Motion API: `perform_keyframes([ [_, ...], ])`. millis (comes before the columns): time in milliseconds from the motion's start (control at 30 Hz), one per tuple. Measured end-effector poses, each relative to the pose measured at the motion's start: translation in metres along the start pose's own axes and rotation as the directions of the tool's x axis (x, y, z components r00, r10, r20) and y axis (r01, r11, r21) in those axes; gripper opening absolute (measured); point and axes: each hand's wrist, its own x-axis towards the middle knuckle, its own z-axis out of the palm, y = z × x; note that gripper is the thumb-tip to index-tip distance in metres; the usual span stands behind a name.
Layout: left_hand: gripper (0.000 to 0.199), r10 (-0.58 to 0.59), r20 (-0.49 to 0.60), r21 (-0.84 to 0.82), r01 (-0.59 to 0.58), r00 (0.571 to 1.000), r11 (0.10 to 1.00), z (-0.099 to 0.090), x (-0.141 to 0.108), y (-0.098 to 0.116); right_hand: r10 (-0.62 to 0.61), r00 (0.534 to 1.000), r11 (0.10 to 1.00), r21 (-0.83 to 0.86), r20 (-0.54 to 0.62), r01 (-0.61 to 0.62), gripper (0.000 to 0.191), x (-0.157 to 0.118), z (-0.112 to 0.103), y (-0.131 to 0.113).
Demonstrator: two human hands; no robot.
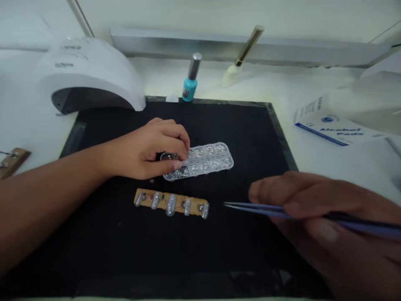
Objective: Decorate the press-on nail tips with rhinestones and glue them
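My left hand (153, 148) reaches over the left part of a clear compartment case (216, 156) filled with small shiny rhinestones. Its fingers are curled and the thumb presses on the case, hiding some compartments. My right hand (316, 209) is closed around blue tweezers (266, 209), whose thin tips point left and look nearly together; I see nothing between them. Below the case lies a wooden strip (163, 202) bearing several glittery silver false nails (171, 205). The tweezer tips are to the right of this strip, apart from it.
A black mat (219, 251) lies under everything. Behind it stand a white nail lamp (97, 71), a turquoise polish bottle (189, 85) and a pale bottle with a gold cap (232, 73). An alcohol pads box (332, 125) is at right, another wooden piece (14, 163) at far left.
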Motion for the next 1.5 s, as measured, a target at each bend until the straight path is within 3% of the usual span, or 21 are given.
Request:
perform_keyframes([
  [133,0.016,-0.008,0.024,-0.028,0.009,1.000,1.000,0.000,0.000,-0.001,0.113,0.984,0.923,0.381,-0.139,-0.052,0.016,0.009,0.005,0.014],
  [267,0.014,-0.008,0.047,-0.034,0.010,0.999,0.999,0.002,-0.001,-0.002,0.064,0.990,0.865,0.502,-0.126,0.008,0.018,0.011,0.008,0.025],
  [967,0.015,0.041,-0.014,0.055,-0.040,0.999,0.998,0.006,-0.004,0.002,0.034,0.950,0.914,0.395,-0.309,0.096,0.007,0.005,0.014,0.042],
  [1200,0.012,0.078,0.012,0.041,-0.079,0.997,0.996,0.007,-0.004,0.001,0.051,0.961,0.946,0.322,-0.273,0.042,0.033,0.003,0.011,0.057],
  [1500,0.006,0.074,0.037,0.014,-0.075,0.997,0.997,0.008,-0.002,-0.005,0.106,0.973,0.944,0.328,-0.207,-0.033,0.034,0.002,0.014,0.064],
])
